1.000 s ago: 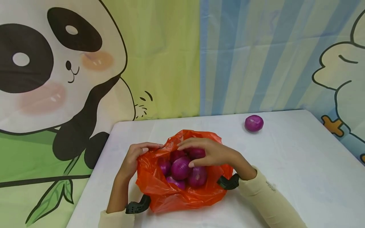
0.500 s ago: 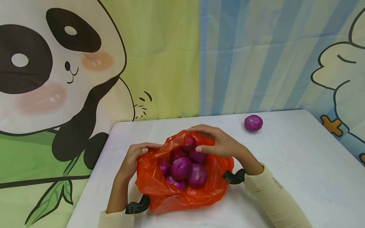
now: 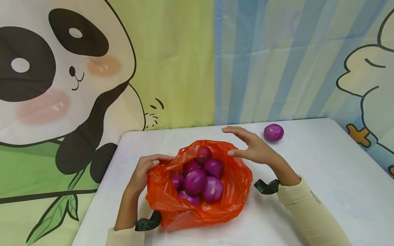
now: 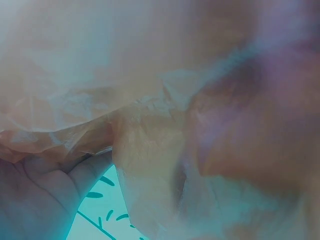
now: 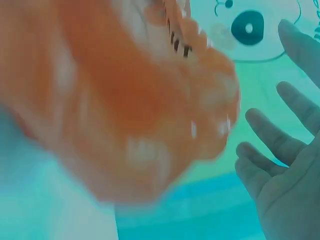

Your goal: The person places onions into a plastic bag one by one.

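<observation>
An orange-red plastic bag (image 3: 234, 205) sits in the middle of the table with its mouth wide. Several purple onions (image 3: 195, 181) lie heaped inside it. My left hand (image 3: 144, 171) holds the bag's left rim between fingers and thumb; in the left wrist view the filmy plastic (image 4: 145, 145) covers most of the picture and hides the fingertips. Beyond the bag's right rim, my right hand (image 3: 253, 147) is in the air with fingers spread and nothing in it. The right wrist view shows that hand (image 5: 287, 170) apart from the bag (image 5: 150, 115).
A single purple onion (image 3: 273, 133) lies toward the back right of the white table (image 3: 323, 171), just past my right hand. Behind the table's far edge hangs a cloth printed with a panda (image 3: 101, 85) and stripes.
My right hand has come out of the bag's mouth and moved right and back, toward the lone onion. An onion near the bag's back now shows uncovered. The left hand stays put.
</observation>
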Available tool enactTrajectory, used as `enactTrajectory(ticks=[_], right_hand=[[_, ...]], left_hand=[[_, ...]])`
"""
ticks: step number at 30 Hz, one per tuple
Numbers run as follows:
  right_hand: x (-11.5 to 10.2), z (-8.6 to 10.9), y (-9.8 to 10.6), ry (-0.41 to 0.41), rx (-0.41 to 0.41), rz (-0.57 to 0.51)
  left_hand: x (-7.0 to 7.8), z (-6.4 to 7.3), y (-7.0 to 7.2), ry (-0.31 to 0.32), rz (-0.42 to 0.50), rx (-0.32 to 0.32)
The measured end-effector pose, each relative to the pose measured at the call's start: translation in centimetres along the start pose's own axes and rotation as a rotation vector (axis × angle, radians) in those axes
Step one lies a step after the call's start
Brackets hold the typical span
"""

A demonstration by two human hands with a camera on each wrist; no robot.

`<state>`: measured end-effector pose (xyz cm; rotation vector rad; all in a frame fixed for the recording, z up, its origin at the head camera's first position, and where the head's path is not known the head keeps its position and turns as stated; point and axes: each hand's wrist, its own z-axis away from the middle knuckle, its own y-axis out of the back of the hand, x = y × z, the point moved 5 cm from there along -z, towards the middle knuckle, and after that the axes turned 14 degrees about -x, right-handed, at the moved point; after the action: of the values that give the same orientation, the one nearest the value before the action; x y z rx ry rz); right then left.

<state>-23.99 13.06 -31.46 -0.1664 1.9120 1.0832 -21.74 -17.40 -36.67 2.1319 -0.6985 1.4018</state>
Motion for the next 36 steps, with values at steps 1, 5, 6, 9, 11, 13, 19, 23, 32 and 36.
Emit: enactTrajectory(ticks=[1,5,6,9,11,13,19,23,32,36], right_hand=[[0.3,0.2,0.2,0.004,0.004,-0.006],[1.4,0.8,1.1,0.009,0.035,-0.010],[1.6,1.0,1.4,0.008,0.043,-0.009],[2.3,1.5,2.1,0.009,0.076,0.005],[2.8,2.0,2.7,0.010,0.105,0.031],[3.5,2.5,3.3,-0.002,0.131,0.046],[7.7,4.6,5.8,-0.169,0.208,0.141],[10.3,6.1,7.7,-0.324,0.246,0.157],[15.8,7.8,10.3,-0.478,0.271,0.034],[18.1,9.0,11.1,-0.499,0.317,0.041]], left_hand=[[0.0,0.0,0.0,-0.003,-0.001,-0.001],[-0.1,0.1,0.0,0.015,0.009,0.006],[-0.1,0.2,0.0,0.017,0.011,0.008],[0.0,0.3,0.0,0.009,0.008,0.013],[0.1,0.3,0.0,-0.010,0.011,0.005],[0.3,0.2,-0.1,-0.038,0.014,-0.007],[0.7,-0.2,-0.1,-0.086,0.013,-0.031],[0.8,-0.2,-0.1,-0.072,0.010,-0.040],[0.9,0.1,0.0,-0.072,0.001,-0.036],[1.0,0.0,0.1,-0.076,-0.005,-0.036]])
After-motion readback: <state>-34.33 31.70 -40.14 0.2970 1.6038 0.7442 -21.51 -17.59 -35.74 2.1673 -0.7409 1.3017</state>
